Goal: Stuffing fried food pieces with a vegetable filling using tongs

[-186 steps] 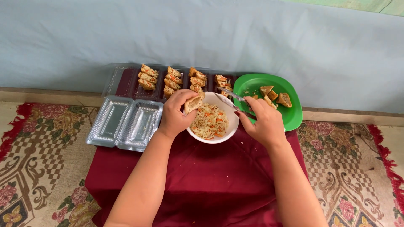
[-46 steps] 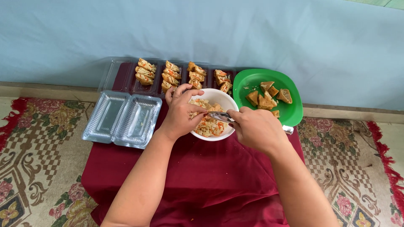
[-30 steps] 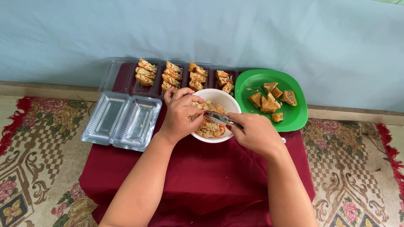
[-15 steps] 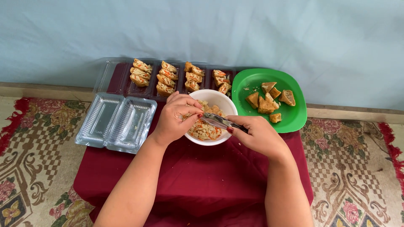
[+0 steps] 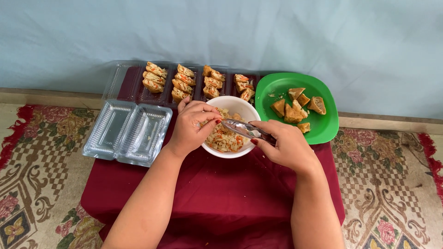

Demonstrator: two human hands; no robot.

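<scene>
Left hand (image 5: 194,127) curled palm-down over white bowl (image 5: 247,108), fingers pinched on small food piece, barely visible. Right hand (image 5: 284,145) closed on metal spoon (image 5: 240,128), tip at left fingertips. Bowl of shredded filling mid-worktop (image 5: 221,193), beside green plate (image 5: 323,127).

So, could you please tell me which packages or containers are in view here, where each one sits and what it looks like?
Empty clear plastic clamshell tray: left of the bowl, on the dark red cloth, two rectangular ribbed halves lying open.
Row of clear plastic trays: far edge of the cloth by the wall, holding filled golden-brown pieces in rows.
No labels, signs or screens show.
</scene>
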